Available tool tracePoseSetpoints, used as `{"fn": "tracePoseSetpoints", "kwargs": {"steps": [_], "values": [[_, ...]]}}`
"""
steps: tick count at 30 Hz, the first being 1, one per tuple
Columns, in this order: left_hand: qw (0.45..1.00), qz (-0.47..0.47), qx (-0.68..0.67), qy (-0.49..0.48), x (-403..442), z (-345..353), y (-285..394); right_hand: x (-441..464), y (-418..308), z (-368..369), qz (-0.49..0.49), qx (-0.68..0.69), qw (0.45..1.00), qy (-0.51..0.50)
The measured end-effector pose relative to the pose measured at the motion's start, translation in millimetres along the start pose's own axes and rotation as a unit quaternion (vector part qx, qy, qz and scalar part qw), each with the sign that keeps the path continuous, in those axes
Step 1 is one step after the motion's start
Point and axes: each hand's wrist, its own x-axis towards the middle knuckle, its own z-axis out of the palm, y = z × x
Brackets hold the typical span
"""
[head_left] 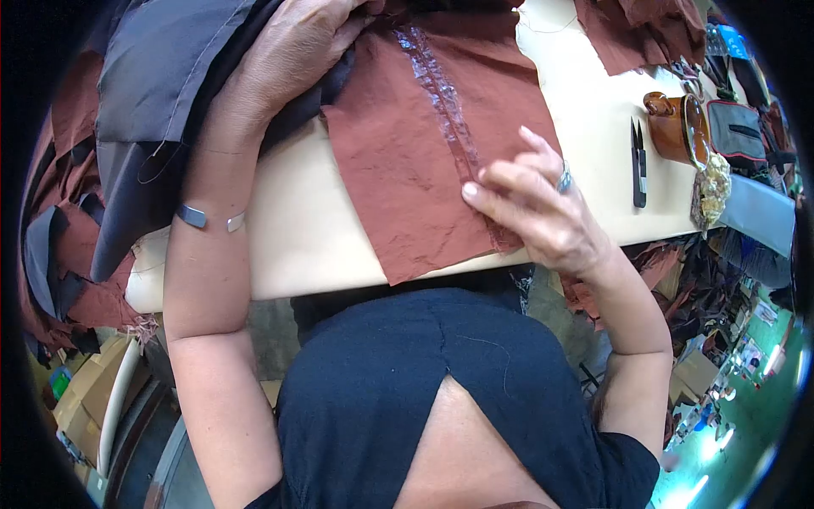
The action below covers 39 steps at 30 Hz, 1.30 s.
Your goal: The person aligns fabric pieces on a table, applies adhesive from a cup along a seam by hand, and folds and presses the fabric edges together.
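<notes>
Cloth (386, 174) lies under right hand (547, 208), grip apart; left hand (292, 55) cropped, can't tell grip.

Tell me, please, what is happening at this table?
A person's right hand is over rust-brown fabric, near a shiny strip running along it; contact is unclear. The left hand is near the fabric's far end, over dark grey cloth. A black two-pronged tool and a brown pot sit apart on the pale table.

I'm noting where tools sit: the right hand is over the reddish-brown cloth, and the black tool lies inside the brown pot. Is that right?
Not quite: the black tool isn't inside the brown pot; the head view shows it on the cream tabletop beside the pot. The right hand is over the reddish-brown cloth.
</notes>
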Motion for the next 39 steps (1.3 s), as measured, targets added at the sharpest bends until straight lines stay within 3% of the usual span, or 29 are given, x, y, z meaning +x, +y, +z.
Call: {"fn": "tracePoseSetpoints", "kwargs": {"steps": [8,12,16,23,30,34,39], "values": [[1.000,-0.012,0.015,-0.014,-0.5,-0.9,0.7,-33.4,-26.7,-3.3,-0.026,-0.032,0.999,0.013],[1.000,0.003,0.019,0.005,-1.3,1.4,-1.0,-21.6,-25.3,-17.2,0.046,0.117,0.992,-0.028],[1.000,-0.015,0.011,-0.011,-1.2,-1.5,1.2,-4.2,-13.5,-20.0,0.077,0.195,0.978,0.007],[1.000,0.002,0.016,-0.007,1.1,-7.1,8.6,49.9,19.1,4.5,0.077,-0.076,0.993,0.051],[1.000,0.013,0.012,0.000,-1.5,-0.7,-0.6,17.2,8.3,-3.2,-0.016,-0.182,0.983,0.001],[1.000,0.016,0.005,0.002,-2.2,2.5,-5.5,-19.9,-19.1,-1.2,-0.058,-0.177,0.982,0.023],[0.999,-0.025,0.013,-0.029,0.4,-4.1,4.6,-30.3,-33.0,-13.5,-0.004,-0.072,0.997,-0.015]]}}
